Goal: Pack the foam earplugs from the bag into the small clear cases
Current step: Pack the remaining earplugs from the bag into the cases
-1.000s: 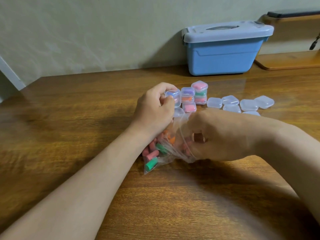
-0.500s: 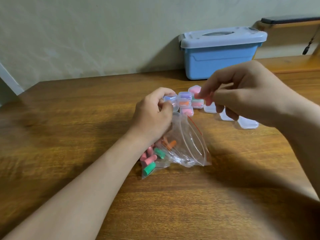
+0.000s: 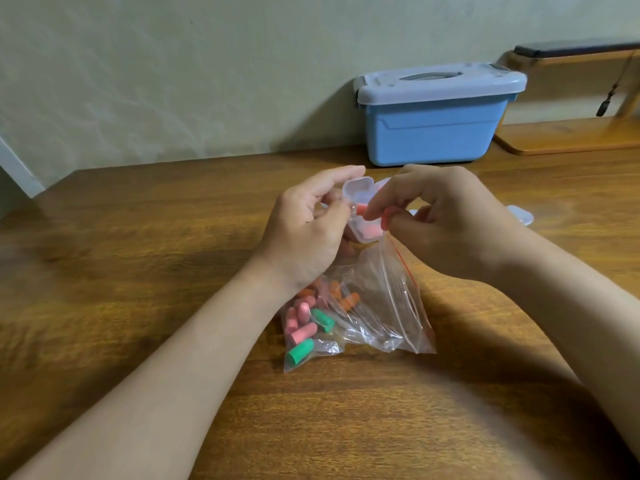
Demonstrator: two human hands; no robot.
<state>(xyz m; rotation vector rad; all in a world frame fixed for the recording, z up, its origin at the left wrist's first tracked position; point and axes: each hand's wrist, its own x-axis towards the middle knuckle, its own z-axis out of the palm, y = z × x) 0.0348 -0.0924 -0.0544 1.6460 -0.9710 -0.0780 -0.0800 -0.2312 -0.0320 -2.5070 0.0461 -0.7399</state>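
No more digging in the bag [image 3: 381, 306] on the table [image 3: 138, 271]: now pinching a pink earplug [image 3: 385, 220] in the right hand [image 3: 446, 220] right at the open case [image 3: 358, 188] gripped by the left hand [image 3: 304, 230], so another fill underway.

Setting: a domestic room, probably a home desk. Evidence: a blue plastic storage box [image 3: 433, 133] with a grey lid, a wood-grain surface [image 3: 138, 271] under and in front of the box, a plain pale wall [image 3: 173, 81] behind it, and a low wooden stand [image 3: 571, 135] just right of it.
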